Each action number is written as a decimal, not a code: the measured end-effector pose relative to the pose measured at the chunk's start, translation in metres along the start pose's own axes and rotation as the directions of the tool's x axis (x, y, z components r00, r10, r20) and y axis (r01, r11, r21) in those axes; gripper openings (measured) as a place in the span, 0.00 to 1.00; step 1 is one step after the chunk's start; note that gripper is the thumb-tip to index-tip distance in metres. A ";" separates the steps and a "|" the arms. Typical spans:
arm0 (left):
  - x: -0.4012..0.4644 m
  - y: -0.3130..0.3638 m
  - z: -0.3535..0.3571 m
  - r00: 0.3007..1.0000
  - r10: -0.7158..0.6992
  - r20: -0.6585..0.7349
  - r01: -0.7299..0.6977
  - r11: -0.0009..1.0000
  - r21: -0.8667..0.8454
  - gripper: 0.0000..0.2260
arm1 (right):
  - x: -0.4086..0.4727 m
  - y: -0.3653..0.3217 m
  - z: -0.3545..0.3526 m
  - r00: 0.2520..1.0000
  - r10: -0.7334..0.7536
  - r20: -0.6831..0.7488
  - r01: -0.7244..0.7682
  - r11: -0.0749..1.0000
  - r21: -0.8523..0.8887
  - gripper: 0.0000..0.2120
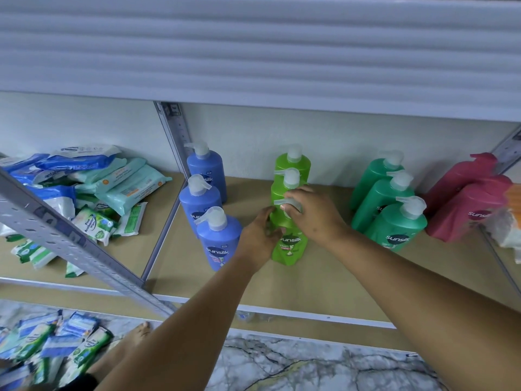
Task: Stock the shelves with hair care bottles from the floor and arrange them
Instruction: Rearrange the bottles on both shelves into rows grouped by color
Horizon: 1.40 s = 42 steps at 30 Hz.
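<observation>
Both hands' grip round lime bottle

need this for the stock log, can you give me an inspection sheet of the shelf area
surface: brown shelf board, bare at the front
job's things: pump bottles in rows front to back: three blue, three light green, three dark green, two pink
clutter: wipe packs heaped on the shelf's left bay, more packs on the floor
grippers: left hand and right hand both grip the front light green bottle
cables: nothing seen
surroundings: marble-pattern floor, metal shelf post
</observation>
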<state>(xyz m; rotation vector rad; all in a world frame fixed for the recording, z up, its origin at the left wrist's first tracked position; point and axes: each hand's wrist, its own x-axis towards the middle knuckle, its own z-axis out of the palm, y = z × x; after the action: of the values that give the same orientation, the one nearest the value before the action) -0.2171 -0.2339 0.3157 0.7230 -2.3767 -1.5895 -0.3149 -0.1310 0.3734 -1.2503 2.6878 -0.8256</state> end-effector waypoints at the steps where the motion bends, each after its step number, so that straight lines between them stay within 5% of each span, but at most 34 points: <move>1: 0.000 0.000 0.001 1.000 -0.005 -0.006 0.005 1.000 -0.010 0.22 | 0.000 0.000 0.001 1.000 0.000 -0.013 0.000 1.000 -0.002 0.15; 12: 0.001 0.000 0.000 0.999 -0.046 -0.006 0.046 0.999 -0.013 0.21 | -0.001 -0.005 0.009 0.995 0.038 -0.097 -0.039 0.999 -0.003 0.09; 19: 0.005 0.000 -0.005 0.995 -0.046 0.092 0.048 0.999 -0.025 0.28 | -0.006 0.002 0.008 0.995 0.062 -0.079 -0.058 0.997 0.056 0.19; 35: 0.006 0.004 0.000 0.996 -0.072 0.045 0.075 0.996 -0.047 0.29 | -0.006 0.005 0.006 0.995 0.063 -0.079 -0.054 0.993 0.106 0.10; 42: 0.001 0.004 0.000 0.990 -0.098 0.104 0.106 0.992 -0.072 0.33 | -0.008 0.004 0.006 0.996 0.069 -0.049 -0.064 0.993 0.101 0.14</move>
<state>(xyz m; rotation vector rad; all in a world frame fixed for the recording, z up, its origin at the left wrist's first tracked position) -0.2192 -0.2336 0.3190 0.7776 -2.3662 -1.7892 -0.3108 -0.1259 0.3649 -1.1272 2.6753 -0.9836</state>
